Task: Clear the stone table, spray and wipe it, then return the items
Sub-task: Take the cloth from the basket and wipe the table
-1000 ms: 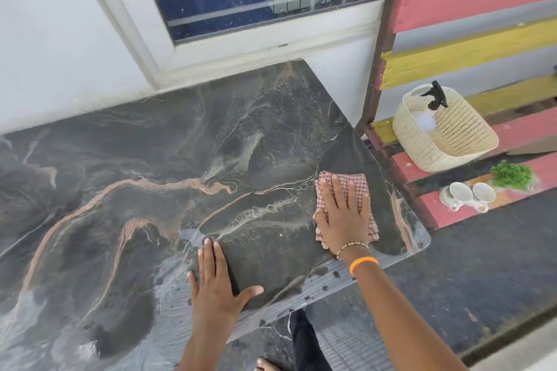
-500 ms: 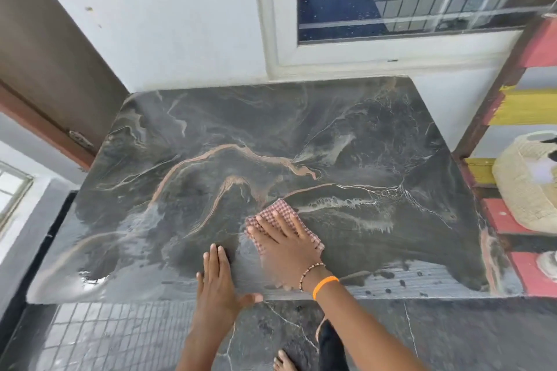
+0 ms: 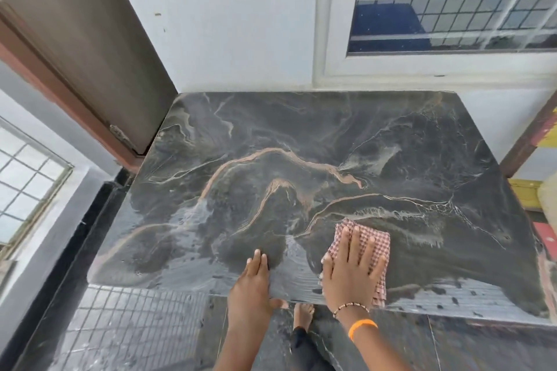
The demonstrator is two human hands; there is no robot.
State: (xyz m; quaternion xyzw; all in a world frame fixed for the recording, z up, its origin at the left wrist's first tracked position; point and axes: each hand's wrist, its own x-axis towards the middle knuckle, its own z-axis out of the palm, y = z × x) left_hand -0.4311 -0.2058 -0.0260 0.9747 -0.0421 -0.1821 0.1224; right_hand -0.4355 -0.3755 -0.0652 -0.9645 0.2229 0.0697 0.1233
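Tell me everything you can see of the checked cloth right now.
The checked cloth is a small red-and-white woven rag, folded or bunched into a rough rectangle. It lies flat on the stone table, near the front edge, right of centre, on a wet, streaked patch. The right hand presses on it with straight, spread fingers, covering most of its near half; the far edge and right side show. The left hand rests flat on the stone beside it, not touching it.

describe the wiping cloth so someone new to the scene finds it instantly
Start at the dark veined stone table under the window. Near its front edge, right of centre, the right hand presses flat on the cloth. It alone is red-and-white checked; the left hand rests on bare stone.
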